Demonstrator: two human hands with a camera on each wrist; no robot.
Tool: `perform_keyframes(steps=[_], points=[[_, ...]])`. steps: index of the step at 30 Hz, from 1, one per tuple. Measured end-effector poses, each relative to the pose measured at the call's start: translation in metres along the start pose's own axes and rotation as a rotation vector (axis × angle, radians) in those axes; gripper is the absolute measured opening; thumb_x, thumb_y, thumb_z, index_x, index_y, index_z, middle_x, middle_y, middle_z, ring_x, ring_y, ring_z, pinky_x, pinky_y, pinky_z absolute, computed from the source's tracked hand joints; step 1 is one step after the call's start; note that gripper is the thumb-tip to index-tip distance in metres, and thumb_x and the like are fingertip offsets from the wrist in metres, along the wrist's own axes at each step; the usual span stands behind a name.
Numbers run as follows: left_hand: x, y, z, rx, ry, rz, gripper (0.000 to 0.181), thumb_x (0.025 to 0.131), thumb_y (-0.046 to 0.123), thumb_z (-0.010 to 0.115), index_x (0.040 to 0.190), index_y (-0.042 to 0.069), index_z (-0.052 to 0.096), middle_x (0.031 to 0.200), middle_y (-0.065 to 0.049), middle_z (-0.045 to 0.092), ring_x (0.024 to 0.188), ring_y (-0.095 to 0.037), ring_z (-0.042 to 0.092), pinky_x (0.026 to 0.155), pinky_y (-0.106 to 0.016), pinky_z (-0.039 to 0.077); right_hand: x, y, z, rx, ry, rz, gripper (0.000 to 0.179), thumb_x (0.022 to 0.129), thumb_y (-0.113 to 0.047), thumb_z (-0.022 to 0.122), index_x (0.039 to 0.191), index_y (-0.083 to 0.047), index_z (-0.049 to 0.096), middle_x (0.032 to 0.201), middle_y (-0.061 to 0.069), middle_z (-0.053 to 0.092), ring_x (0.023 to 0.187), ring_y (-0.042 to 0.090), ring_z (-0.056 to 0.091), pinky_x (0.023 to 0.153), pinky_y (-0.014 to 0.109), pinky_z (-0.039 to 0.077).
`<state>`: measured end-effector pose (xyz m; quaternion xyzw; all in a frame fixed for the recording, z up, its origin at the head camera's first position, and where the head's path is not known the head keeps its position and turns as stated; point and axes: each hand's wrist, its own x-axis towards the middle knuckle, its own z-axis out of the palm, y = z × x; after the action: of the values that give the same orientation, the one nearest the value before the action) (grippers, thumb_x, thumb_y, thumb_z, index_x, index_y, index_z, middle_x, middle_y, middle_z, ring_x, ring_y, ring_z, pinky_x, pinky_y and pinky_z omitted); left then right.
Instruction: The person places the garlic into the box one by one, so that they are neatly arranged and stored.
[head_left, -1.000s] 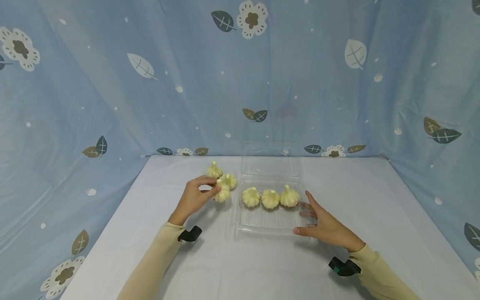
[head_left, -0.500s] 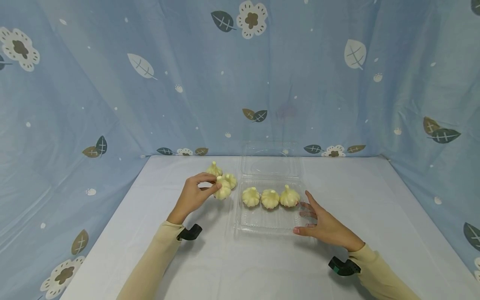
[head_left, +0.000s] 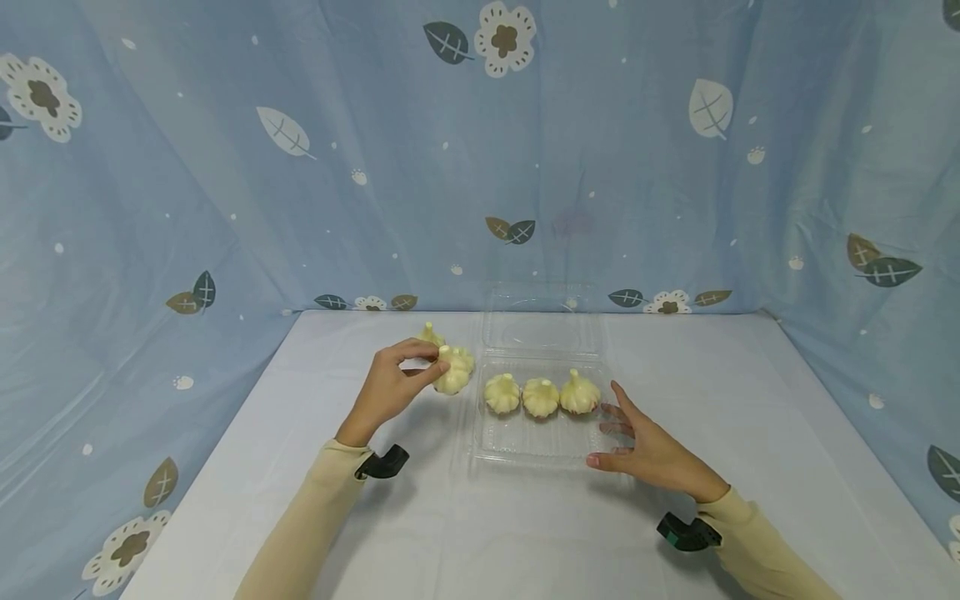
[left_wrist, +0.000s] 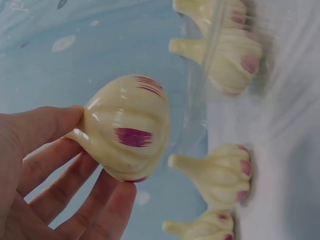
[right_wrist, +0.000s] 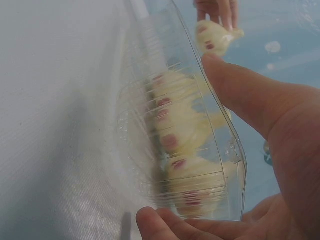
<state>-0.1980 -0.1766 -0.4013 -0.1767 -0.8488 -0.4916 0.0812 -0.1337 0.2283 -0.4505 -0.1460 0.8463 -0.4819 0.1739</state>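
A cream garlic bulb (left_wrist: pixel 130 125) with purple streaks is pinched by its neck end between thumb and fingers of my left hand (head_left: pixel 386 386). It is lifted off the table, left of the clear plastic container (head_left: pixel 517 440). Two more bulbs stand on the cloth behind it: one garlic bulb (head_left: pixel 430 332) farther back, the other partly hidden by the held one. Inside the container, three bulbs (head_left: pixel 541 398) line up in a row along its back part. My right hand (head_left: pixel 656 450) rests spread against the container's right side, thumb at the near corner, fingers extended along the wall.
The container's lid (head_left: pixel 542 329) is folded back toward the blue patterned curtain (head_left: pixel 480 167). White cloth (head_left: pixel 540 533) covers the table. A black wrist camera (head_left: pixel 384 462) sits on my left wrist, another black camera (head_left: pixel 688 533) on my right.
My left hand has lifted the garlic bulb up and slightly right, so it now overlaps the bulb behind it. The right hand and container have stayed still.
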Motion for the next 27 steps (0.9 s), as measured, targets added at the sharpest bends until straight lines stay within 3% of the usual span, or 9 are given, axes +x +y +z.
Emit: perform_keyframes(steps=[8,14,21,27], points=[[0.0,0.014,0.003,-0.04,0.004,0.012,0.026,0.093,0.025,0.08,0.114,0.009,0.079,0.12,-0.009,0.073,0.111,-0.028,0.071,0.09,-0.039,0.064,0.0,0.001,0.0,-0.006,0.005,0.005,0.122,0.093,-0.032,0.079,0.165,-0.014,-0.017,0.169,0.032,0.015,0.149,0.052,0.037,0.106,0.056,0.054],[-0.001,0.027,0.008,-0.068,0.001,0.072,0.025,0.093,0.022,0.079,0.114,0.009,0.079,0.119,-0.008,0.073,0.109,-0.026,0.072,0.089,-0.041,0.064,0.0,0.001,0.0,-0.005,0.004,0.007,0.121,0.093,-0.031,0.079,0.165,-0.014,-0.017,0.169,0.032,0.015,0.149,0.052,0.037,0.106,0.056,0.054],[0.001,0.039,0.013,-0.103,-0.02,0.096,0.025,0.094,0.021,0.079,0.115,0.008,0.079,0.119,-0.008,0.073,0.11,-0.026,0.071,0.09,-0.032,0.063,0.0,0.001,-0.001,0.0,0.001,-0.002,0.122,0.093,-0.032,0.079,0.165,-0.014,-0.017,0.169,0.032,0.015,0.149,0.052,0.037,0.106,0.056,0.054],[0.001,0.046,0.02,-0.141,-0.037,0.088,0.026,0.093,0.017,0.079,0.116,0.005,0.078,0.122,-0.012,0.072,0.112,-0.029,0.071,0.089,-0.031,0.064,0.0,0.001,-0.001,0.004,0.001,-0.003,0.122,0.093,-0.031,0.079,0.165,-0.013,-0.017,0.169,0.031,0.016,0.149,0.053,0.036,0.105,0.055,0.055]])
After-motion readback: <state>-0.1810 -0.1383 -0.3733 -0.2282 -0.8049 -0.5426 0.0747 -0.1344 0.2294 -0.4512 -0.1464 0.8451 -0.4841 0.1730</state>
